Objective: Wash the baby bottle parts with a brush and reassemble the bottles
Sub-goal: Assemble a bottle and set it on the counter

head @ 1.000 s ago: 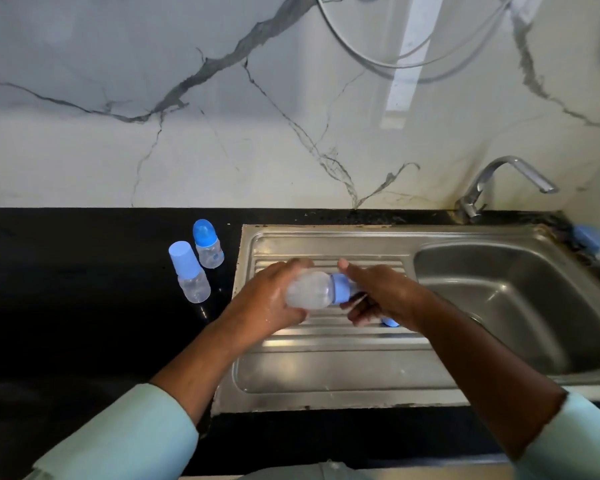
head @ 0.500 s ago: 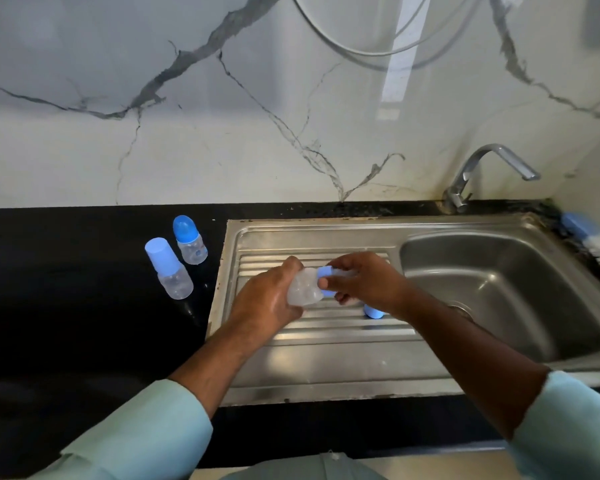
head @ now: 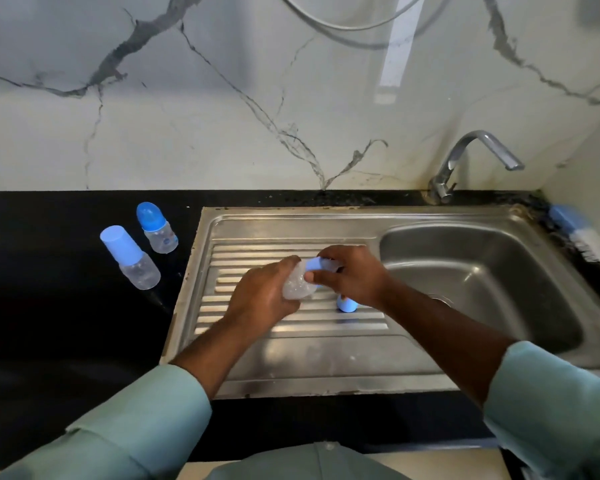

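While both hands' fingers grip the clear bottle point(head: 297, 284), a blue cap point(head: 347, 304) lies under the right hand point(head: 352, 275).

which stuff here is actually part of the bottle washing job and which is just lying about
Part of the job:
- clear bottle, held in the left hand
- blue collar, gripped by the right hand
- blue cap on the drainboard
- two capped bottles on the counter
- bottle brush beside the sink

Just there:
- tap
- hose on the wall
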Tool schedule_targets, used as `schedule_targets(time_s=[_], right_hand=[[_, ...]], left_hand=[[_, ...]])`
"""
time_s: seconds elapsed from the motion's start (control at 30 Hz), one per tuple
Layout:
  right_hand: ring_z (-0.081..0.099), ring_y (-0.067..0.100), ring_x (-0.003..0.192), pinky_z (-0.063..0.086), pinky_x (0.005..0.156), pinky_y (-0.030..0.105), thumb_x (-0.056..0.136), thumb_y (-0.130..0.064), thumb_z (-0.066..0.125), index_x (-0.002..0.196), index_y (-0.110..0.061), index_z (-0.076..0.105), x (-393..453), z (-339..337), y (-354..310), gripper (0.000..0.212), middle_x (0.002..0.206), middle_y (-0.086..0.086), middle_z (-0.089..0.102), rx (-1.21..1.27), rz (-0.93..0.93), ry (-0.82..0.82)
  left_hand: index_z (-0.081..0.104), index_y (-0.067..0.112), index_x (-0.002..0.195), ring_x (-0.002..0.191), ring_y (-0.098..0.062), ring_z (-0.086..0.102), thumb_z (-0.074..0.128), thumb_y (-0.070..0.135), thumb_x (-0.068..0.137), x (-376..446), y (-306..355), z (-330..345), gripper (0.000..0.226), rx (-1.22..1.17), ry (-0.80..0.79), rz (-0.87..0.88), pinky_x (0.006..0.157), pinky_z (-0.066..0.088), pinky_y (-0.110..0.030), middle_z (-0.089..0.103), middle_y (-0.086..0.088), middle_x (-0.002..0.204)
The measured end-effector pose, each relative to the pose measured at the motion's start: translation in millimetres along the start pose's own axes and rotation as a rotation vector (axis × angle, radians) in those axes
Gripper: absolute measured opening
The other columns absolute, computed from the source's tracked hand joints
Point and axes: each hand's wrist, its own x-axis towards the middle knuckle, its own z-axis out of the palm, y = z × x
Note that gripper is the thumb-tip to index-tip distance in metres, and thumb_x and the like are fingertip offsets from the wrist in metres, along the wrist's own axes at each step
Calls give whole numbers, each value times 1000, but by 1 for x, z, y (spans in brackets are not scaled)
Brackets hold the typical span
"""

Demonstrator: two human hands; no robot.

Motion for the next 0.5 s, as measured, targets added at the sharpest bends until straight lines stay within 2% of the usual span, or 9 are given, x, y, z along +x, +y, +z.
schedule_targets(time_s=[0.1, 0.13, 0.2, 0.23, 0.27, 0.33, 0.37, 0.43, 0.5], right_hand=[[56, 17, 48, 48, 47, 28, 84, -43, 67, 95, -14, 64, 8, 6, 4, 31, 65, 6, 62, 265, 201, -98], [55, 20, 48, 46, 46, 29, 87, -46, 62, 98, -16, 63, 11, 5, 9, 33, 65, 9, 62, 383, 242, -133], [56, 20, 54, 43, 48, 27, 91, -57, 48, 118, -25, 55, 18, 1, 27, 43, 74, 10, 66, 571, 280, -89], [59, 19, 63, 45, 53, 27, 89, -61, 46, 128, -30, 49, 21, -1, 42, 50, 83, 9, 67, 498, 263, -18], [62, 17, 77, 47, 64, 28, 87, -62, 48, 137, -31, 42, 23, -2, 59, 59, 97, 7, 66, 253, 226, 22], [55, 23, 111, 46, 90, 33, 83, -56, 62, 144, -29, 35, 28, 6, 92, 73, 128, 7, 52, -349, 131, -136], [51, 27, 119, 44, 97, 37, 81, -50, 68, 144, -27, 36, 27, 14, 102, 74, 135, 8, 45, -512, 109, -253], [50, 28, 120, 43, 98, 37, 81, -34, 70, 136, -22, 46, 26, 26, 109, 61, 132, 8, 47, -544, 115, -336], [53, 27, 117, 43, 95, 32, 82, -25, 69, 127, -18, 54, 29, 28, 104, 48, 126, 8, 55, -449, 86, -278]], left_hand=[[56, 14, 130, 88, -30, 69, 83, 35, 70, -4, -2, 25, 69, 127, 129, 10, 79, 55, -37, 71, -7, 108], [55, 16, 131, 88, -30, 68, 79, 38, 72, -5, -3, 29, 68, 99, 139, -29, 79, 54, -37, 71, -6, 108], [48, 21, 137, 92, -30, 66, 74, 40, 76, -4, -6, 31, 69, -3, 137, -187, 83, 51, -39, 69, -4, 109], [44, 24, 139, 95, -31, 65, 75, 40, 77, -5, -7, 31, 71, -40, 119, -271, 85, 50, -40, 69, -4, 110], [42, 25, 139, 96, -31, 65, 75, 40, 77, -5, -9, 30, 72, -50, 108, -315, 86, 49, -40, 69, -4, 109], [43, 28, 134, 93, -29, 65, 77, 41, 75, -8, -14, 32, 68, -27, 102, -321, 83, 50, -39, 68, -2, 103], [44, 29, 130, 92, -28, 64, 77, 40, 73, -10, -16, 34, 67, -20, 97, -311, 80, 51, -38, 68, -1, 101], [46, 28, 128, 92, -27, 63, 78, 37, 71, -13, -21, 36, 67, -44, 81, -301, 76, 50, -36, 66, 1, 102], [48, 23, 133, 99, -26, 61, 80, 31, 70, -15, -25, 38, 70, -88, 72, -286, 80, 49, -36, 63, 1, 114]])
